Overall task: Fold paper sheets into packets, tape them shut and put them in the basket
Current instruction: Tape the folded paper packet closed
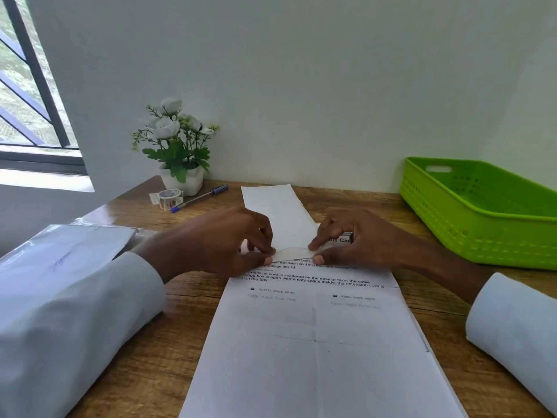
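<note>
A narrow folded white paper lies in the middle of the wooden desk, its far end pointing at the wall. My left hand pinches its near left corner between thumb and fingers. My right hand pinches the near right corner the same way. Between the two hands the paper's near edge is lifted and bent. Under it, reaching toward me, lies a large printed sheet with fold creases. The green plastic basket stands at the right, and nothing shows inside it. A tape roll sits at the back left.
A blue pen lies beside the tape. A white pot of white flowers stands against the wall behind them. A stack of paper in plastic wrap lies at the left under my sleeve. A window is at the far left.
</note>
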Action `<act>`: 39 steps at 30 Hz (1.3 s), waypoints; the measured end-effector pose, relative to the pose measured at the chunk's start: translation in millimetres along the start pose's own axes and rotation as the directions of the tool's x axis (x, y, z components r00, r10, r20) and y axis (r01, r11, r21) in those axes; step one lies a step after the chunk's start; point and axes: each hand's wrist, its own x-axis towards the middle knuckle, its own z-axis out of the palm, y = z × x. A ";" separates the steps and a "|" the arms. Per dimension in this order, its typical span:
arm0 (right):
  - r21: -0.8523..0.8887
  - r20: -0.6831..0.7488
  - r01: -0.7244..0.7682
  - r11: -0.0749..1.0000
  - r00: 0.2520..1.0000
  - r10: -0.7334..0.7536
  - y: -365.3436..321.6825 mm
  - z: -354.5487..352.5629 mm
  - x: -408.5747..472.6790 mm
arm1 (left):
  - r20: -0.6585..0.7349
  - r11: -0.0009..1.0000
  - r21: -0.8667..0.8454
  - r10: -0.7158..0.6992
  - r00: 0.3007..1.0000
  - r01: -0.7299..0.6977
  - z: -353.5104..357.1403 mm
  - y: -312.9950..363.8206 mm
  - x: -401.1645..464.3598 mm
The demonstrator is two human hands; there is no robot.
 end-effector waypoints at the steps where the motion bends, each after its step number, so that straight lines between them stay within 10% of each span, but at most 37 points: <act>1: -0.071 -0.005 0.055 0.996 0.998 -0.055 -1.1 1.0 1.6 | -0.011 0.998 0.055 0.036 0.999 -0.036 0.1 2.4 -0.8; 15: -0.674 0.181 0.412 0.614 0.897 -0.404 -17.1 10.6 4.0 | -0.020 0.953 0.290 0.099 0.995 -0.089 6.7 14.5 2.7; 28: -0.588 0.227 0.410 0.697 0.911 -0.344 -14.9 1.1 12.4 | -0.017 1.000 -0.003 -0.024 1.000 0.024 1.6 3.5 0.9; 39: -0.705 0.206 0.449 0.549 0.870 -0.447 -14.1 12.2 9.4 | -0.120 0.986 0.154 0.075 0.990 -0.056 9.3 14.5 3.9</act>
